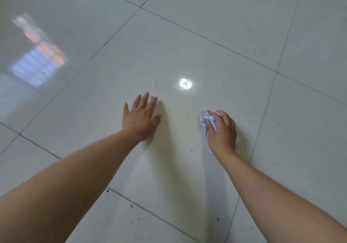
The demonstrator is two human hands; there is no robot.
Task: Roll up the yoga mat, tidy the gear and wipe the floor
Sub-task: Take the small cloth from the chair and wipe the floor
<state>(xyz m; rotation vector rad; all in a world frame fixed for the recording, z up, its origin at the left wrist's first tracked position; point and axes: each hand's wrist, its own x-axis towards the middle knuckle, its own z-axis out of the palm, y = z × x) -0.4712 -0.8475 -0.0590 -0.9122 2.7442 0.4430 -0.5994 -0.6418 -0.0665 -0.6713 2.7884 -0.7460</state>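
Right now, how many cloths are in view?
1. A white cloth is bunched under the right hand on the floor. The left hand holds nothing. Others may lie outside the frame.

The floor (206, 42) is glossy pale grey-white tile, crossed by thin dark grout lines (208, 40) that form a grid of large squares running diagonally. Small black specks (217, 219) dot the tiles, scattered thickest toward the near edge. A bright white round glare (185, 83) sits on the middle tile, and toward the far left corner lies a blurred reflection (37, 55) in bluish white with pale orange-pink streaks and faint horizontal bars. The crumpled cloth (208, 120) is white with a thin dark line along its edge.
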